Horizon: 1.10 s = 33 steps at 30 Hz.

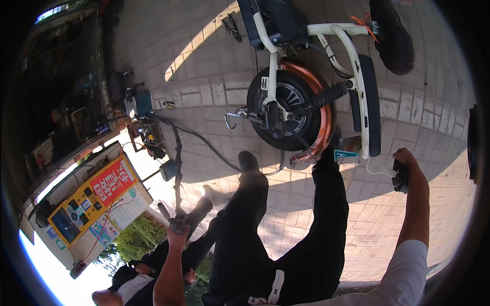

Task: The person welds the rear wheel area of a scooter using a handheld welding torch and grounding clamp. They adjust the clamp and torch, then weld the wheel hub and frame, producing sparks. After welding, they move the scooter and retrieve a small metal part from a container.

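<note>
Gripping a black hose nozzle (171, 217), left hand (177, 233); right hand (406, 166) on scooter handgrip (400, 177).

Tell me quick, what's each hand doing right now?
Left hand: closed on the black tool handle.
Right hand: closed on the scooter's black rear grab bar.

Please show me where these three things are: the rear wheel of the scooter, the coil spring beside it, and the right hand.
rear wheel (286, 109): head view, on the dark hub.
coil spring (326, 95): head view, on the middle of the black coils.
right hand (403, 166): head view, on the hand closed around a black handle grip.
</note>
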Motion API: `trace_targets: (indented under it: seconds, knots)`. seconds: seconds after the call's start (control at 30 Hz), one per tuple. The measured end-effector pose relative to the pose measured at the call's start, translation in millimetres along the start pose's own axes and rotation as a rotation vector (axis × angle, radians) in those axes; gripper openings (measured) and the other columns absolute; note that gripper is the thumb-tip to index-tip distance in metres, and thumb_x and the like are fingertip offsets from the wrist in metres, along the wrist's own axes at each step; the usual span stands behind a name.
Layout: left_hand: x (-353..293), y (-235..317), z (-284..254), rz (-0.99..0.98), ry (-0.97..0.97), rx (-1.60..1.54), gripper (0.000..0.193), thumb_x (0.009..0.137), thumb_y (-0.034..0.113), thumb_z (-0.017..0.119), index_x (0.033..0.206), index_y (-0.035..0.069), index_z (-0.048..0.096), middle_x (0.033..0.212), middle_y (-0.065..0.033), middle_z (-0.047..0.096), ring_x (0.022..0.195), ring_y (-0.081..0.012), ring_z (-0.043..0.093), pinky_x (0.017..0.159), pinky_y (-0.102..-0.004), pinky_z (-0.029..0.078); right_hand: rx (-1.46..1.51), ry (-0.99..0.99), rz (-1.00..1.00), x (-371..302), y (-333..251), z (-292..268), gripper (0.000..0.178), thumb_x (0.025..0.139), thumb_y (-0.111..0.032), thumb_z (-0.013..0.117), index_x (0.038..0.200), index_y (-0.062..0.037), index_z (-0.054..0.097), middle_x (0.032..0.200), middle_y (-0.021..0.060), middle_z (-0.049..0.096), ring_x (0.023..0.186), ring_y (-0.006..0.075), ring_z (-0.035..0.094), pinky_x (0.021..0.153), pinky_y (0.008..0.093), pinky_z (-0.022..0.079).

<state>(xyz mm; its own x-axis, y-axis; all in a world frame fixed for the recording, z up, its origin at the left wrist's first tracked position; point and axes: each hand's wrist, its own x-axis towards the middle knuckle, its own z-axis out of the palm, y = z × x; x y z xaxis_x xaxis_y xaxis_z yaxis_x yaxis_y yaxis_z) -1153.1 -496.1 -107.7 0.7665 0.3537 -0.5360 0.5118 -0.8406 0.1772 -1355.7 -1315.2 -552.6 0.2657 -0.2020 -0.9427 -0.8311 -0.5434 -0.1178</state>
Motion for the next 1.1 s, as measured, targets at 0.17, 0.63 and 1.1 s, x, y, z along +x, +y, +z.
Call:
trace_targets:
  seconds: [0.17,0.63,1.1]
  knots:
    - [-7.6,-23.3,-23.1,-0.001,0.091,-0.049,0.024,0.073,0.004,0.076,0.091,0.003,0.061,0.081,-0.0005,0.059,0.073,-0.0104,0.055,0.069,-0.0286,0.047,-0.031,0.026,0.027,-23.0,-13.8,-5.3,0.041,0.068,-0.031,0.063,0.091,0.0012,0.073,0.091,0.0242,0.07,0.089,0.0347,0.069,0.081,0.0419,0.053]
    - [1.1,-41.6,-5.6,-0.067,0.003,-0.148,0.022,0.076,0.0,0.076,0.092,0.006,0.062,0.083,0.0019,0.057,0.077,-0.0093,0.054,0.071,-0.027,0.046,-0.088,0.055,0.077,-67.3,-20.4,-4.6,0.043,0.069,-0.033,0.062,0.096,-0.0014,0.073,0.096,0.0226,0.071,0.095,0.0372,0.068,0.085,0.0432,0.053]
    - [-56.4,-18.8,21.5,-0.074,-0.001,-0.365,0.02,0.077,0.0,0.075,0.094,0.005,0.064,0.087,0.0012,0.061,0.08,-0.0085,0.056,0.074,-0.0264,0.048,-0.032,-0.013,0.086,-114.4,-51.1,23.5,0.045,0.069,-0.037,0.061,0.092,-0.0006,0.073,0.097,0.0234,0.07,0.095,0.0375,0.068,0.086,0.0427,0.053]
